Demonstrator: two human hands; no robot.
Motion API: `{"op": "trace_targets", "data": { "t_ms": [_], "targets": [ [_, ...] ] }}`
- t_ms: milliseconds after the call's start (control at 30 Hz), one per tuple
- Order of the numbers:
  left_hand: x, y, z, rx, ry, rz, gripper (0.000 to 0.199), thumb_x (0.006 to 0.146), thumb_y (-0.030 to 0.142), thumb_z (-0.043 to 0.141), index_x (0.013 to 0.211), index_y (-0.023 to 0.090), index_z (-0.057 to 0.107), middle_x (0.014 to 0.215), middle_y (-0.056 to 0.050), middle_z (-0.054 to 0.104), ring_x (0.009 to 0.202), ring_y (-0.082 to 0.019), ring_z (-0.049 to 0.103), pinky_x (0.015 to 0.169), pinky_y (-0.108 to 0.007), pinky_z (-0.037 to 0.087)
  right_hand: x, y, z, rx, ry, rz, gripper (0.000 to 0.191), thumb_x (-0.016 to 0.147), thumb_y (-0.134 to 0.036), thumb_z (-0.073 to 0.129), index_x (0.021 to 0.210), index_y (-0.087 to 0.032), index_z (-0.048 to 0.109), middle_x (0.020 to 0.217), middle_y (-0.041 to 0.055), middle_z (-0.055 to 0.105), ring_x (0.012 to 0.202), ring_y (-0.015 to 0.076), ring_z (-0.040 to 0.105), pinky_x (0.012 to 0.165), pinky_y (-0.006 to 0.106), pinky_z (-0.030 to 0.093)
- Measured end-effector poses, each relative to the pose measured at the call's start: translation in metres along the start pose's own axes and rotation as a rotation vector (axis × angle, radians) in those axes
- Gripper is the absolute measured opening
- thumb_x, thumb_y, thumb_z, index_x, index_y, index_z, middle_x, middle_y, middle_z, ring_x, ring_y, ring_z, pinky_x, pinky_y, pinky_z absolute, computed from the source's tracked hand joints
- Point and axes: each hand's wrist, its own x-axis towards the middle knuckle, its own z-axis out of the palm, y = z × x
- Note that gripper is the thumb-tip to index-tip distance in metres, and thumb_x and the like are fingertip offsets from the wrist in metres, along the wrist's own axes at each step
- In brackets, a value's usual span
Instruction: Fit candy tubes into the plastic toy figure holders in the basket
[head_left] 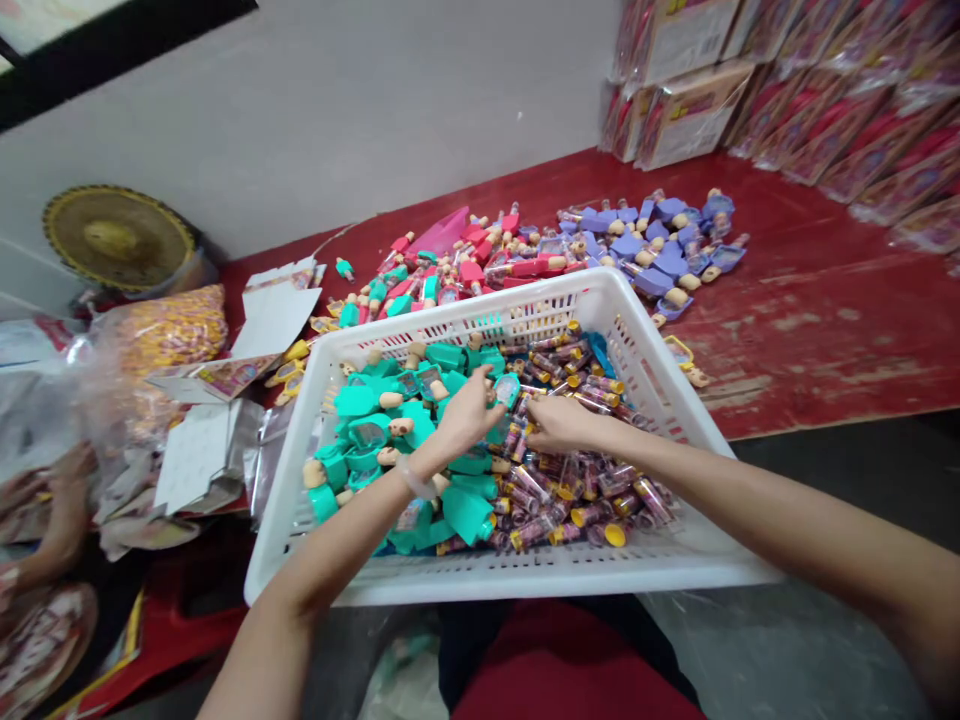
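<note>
A white plastic basket [660, 400] stands in front of me. Its left half holds a heap of teal plastic toy pieces [465, 512] with round beige tops. The right half is filled with small clear tubes [600, 510] that have yellow caps and purple-pink contents. My left hand [466, 415] is over the middle of the basket, with its fingers closed on a teal plastic piece [507, 390] with a clear window. Just right of it, my right hand [559, 424] reaches down at the tubes with bent fingers; what its fingertips grip is hidden.
Behind the basket, red pieces [472, 272] and purple pieces [660, 250] lie heaped on the red table [810, 330]. Wrapped packages [697, 110] are stacked at the back right. A bag of yellow items [176, 335] and cartons [199, 455] stand left, near another person's arm [64, 510].
</note>
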Motion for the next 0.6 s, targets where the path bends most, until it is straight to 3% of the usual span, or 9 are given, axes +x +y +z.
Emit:
{"op": "trace_targets", "data": {
  "t_ms": [67, 167, 300, 467, 533, 600],
  "targets": [
    [-0.012, -0.008, -0.025, -0.152, 0.09, -0.033, 0.06, 0.085, 0.037, 0.057, 0.135, 0.015, 0.032, 0.112, -0.009, 0.057, 0.1, -0.02, 0.057, 0.082, -0.029, 0.047, -0.001, -0.005, -0.009, 0.109, 0.011, -0.046, 0.026, 0.079, -0.033, 0.055, 0.097, -0.014, 0.055, 0.088, 0.0074, 0.064, 0.077, 0.0195, 0.06, 0.062, 0.025, 0.042],
    [-0.035, -0.016, -0.047, -0.622, 0.167, -0.143, 0.049, 0.082, 0.044, 0.062, 0.12, 0.017, 0.044, 0.096, -0.003, 0.058, 0.086, -0.016, 0.058, 0.074, -0.027, 0.048, -0.004, -0.012, -0.013, 0.252, 0.031, -0.122, 0.02, 0.082, -0.029, 0.048, 0.098, -0.017, 0.051, 0.086, 0.0006, 0.061, 0.074, 0.0146, 0.056, 0.061, 0.022, 0.04],
    [-0.057, -0.017, -0.052, -0.964, -0.027, -0.276, 0.04, 0.072, 0.041, 0.073, 0.093, 0.017, 0.049, 0.084, 0.001, 0.057, 0.076, -0.013, 0.058, 0.07, -0.026, 0.048, -0.01, -0.019, -0.008, 0.544, 0.118, -0.147, 0.024, 0.081, -0.021, 0.044, 0.104, -0.016, 0.05, 0.09, 0.0012, 0.059, 0.079, 0.0157, 0.053, 0.068, 0.025, 0.04],
    [-0.064, -0.015, -0.056, -0.837, -0.439, -0.263, 0.053, 0.071, 0.038, 0.074, 0.114, 0.021, 0.047, 0.068, 0.007, 0.05, 0.06, -0.011, 0.052, 0.051, -0.02, 0.039, -0.014, -0.02, -0.006, 0.552, 0.159, -0.233, 0.03, 0.074, -0.013, 0.051, 0.104, -0.015, 0.052, 0.099, 0.0048, 0.058, 0.085, 0.0176, 0.053, 0.076, 0.028, 0.041],
    [-0.065, -0.014, -0.057, -0.75, -0.491, -0.218, 0.045, 0.073, 0.036, 0.071, 0.111, 0.02, 0.053, 0.07, 0.006, 0.052, 0.061, -0.011, 0.051, 0.051, -0.02, 0.038, -0.012, -0.02, -0.006, 0.505, 0.177, -0.261, 0.022, 0.074, -0.012, 0.052, 0.095, -0.015, 0.055, 0.097, 0.0063, 0.058, 0.087, 0.0189, 0.053, 0.078, 0.029, 0.04],
    [-0.066, -0.012, -0.056, -0.665, -0.457, -0.149, 0.026, 0.077, 0.034, 0.068, 0.095, 0.017, 0.061, 0.08, 0.002, 0.056, 0.069, -0.011, 0.051, 0.058, -0.02, 0.039, -0.011, -0.02, -0.005, 0.446, 0.195, -0.279, 0.008, 0.076, -0.012, 0.05, 0.081, -0.015, 0.055, 0.092, 0.0075, 0.057, 0.089, 0.0203, 0.052, 0.08, 0.031, 0.04]
  ]
}}
